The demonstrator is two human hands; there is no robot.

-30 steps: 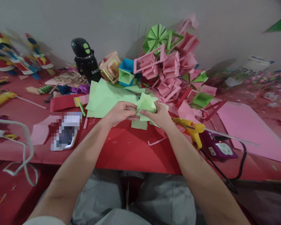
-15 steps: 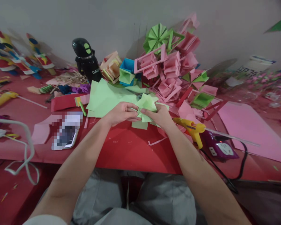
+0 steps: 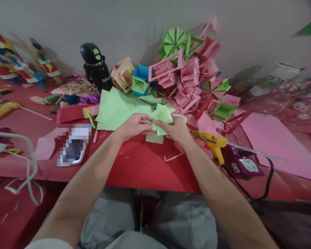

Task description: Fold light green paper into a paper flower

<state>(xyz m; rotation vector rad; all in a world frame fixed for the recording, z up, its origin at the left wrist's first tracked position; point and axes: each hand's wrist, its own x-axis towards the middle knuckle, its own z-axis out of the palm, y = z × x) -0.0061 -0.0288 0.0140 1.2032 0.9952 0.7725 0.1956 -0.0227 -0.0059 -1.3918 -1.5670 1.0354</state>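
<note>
Dim, flat light, soft shadows on the grey wall (image 3: 124, 24), darkness beneath the red table (image 3: 150, 169), pixelation over the phone (image 3: 76, 145), hazy pink clutter (image 3: 295, 90) at far right, wide-angle stretching toward the edges

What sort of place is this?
Likely a papercraft workspace: folded light-green paper in hand, a yellow hot-glue gun to the right, and pink folded-paper ornaments heaped against the wall.

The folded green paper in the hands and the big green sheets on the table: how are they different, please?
The folded green paper is small; the green sheets are much larger. The folded paper is creased into shape; the sheets look mostly flat. The folded paper is in the right hand, with the left hand at its edge; the sheets lie on the red table. Both are light green.
</note>
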